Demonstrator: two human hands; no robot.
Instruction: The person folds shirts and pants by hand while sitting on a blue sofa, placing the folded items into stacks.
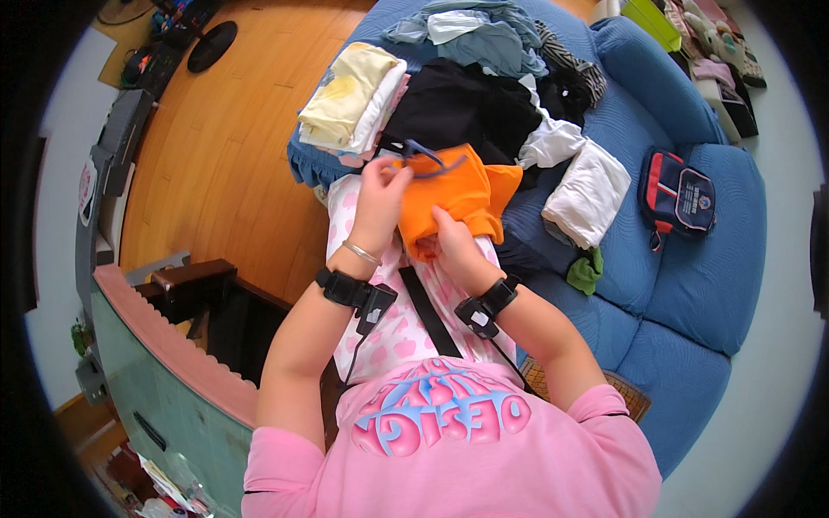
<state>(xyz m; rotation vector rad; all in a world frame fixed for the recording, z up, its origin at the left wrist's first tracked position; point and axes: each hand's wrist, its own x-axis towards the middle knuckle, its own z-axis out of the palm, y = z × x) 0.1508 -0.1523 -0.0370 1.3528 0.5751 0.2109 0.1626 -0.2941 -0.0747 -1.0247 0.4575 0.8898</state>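
Note:
An orange garment (453, 191) lies over my lap, bunched and partly folded. My right hand (453, 243) grips its near edge, thumb on top and fingers tucked into the cloth. Raised at the garment's left side, my left hand (383, 188) has thumb and fingertips together near a dark blue strap or cord (424, 158), which is blurred; whether the fingers pinch it cannot be told. Beyond the orange cloth is a black garment (460, 110). A stack of folded clothes with a yellow piece (346, 97) on top sits at the far left of the sofa.
The blue sofa (699, 285) bears a folded white garment (589, 191), a green cloth (585, 272), a dark blue and red bag (680, 194) and heaped blue-grey clothes (499, 45). To the left stands a table with a pink scalloped edge (175, 343), beside a dark wooden stool or chair (194, 275).

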